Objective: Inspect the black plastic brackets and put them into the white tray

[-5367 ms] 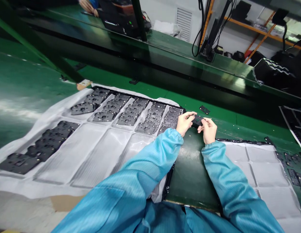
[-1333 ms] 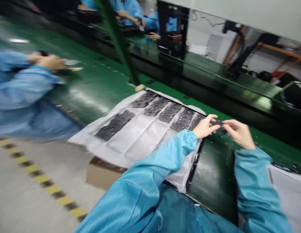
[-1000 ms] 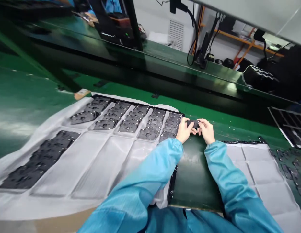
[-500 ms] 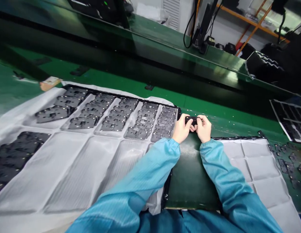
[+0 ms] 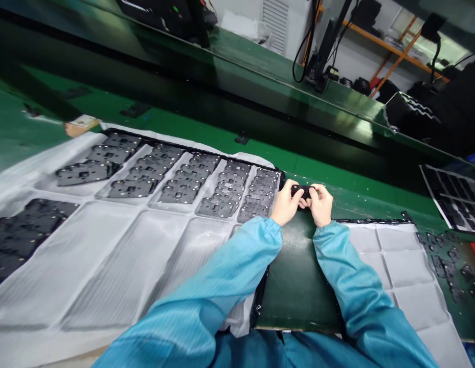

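Between my two hands is a small flat black part (image 5: pixel 301 191), gripped at both ends by the fingers. My left hand (image 5: pixel 286 203) is closed on its left end, and my right hand (image 5: pixel 320 203) pinches the right end. Both hands are just above the green work surface, beside the right edge of a large lined tray (image 5: pixel 107 255). Overlapping black plates (image 5: pixel 179 184) with small holes and tabs lie in rows in that tray's far compartments. Fingers cover much of the held part, so its full shape is hidden.
A smaller tray with white compartments (image 5: pixel 404 260) lies on the right. Loose black pieces (image 5: pixel 448 266) are scattered beyond it. A dark sheet (image 5: pixel 454 199) with a white border lies at the far right. A dark green raised ledge (image 5: pixel 237 107) runs across the back.
The camera view has shifted slightly. Both hands keep hold of the black part in nearly the same place. A red object has come into view at the right edge.
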Available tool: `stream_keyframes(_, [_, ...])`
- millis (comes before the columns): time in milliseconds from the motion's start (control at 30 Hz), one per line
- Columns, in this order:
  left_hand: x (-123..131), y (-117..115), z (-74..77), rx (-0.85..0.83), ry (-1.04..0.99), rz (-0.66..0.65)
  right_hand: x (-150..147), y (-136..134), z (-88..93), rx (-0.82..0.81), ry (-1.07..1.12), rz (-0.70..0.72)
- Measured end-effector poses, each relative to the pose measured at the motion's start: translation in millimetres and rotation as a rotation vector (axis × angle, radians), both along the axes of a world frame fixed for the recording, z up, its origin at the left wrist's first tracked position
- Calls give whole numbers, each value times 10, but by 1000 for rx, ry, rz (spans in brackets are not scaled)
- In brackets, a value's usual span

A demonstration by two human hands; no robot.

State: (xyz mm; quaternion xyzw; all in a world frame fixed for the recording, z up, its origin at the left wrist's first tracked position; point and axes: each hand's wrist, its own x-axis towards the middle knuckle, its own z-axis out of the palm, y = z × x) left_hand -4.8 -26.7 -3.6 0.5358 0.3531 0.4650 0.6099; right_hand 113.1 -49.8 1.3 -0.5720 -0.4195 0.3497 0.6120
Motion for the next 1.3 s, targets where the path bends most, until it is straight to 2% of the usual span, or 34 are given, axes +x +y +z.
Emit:
stream_keyframes(333, [13, 6, -5, -24, -21, 7, 15, -12, -22, -28, -92, -75])
stream_keyframes(633, [5, 20, 28, -29, -34, 18, -2, -8, -2, -3, -60, -75])
stream_keyframes(933, [-18, 27, 34, -29, 38, 132, -3, -21, -11, -40, -116, -88])
stream_keyframes(1300, [-9, 16, 21, -23, 67, 191, -10, -18, -12, -54, -150, -74])
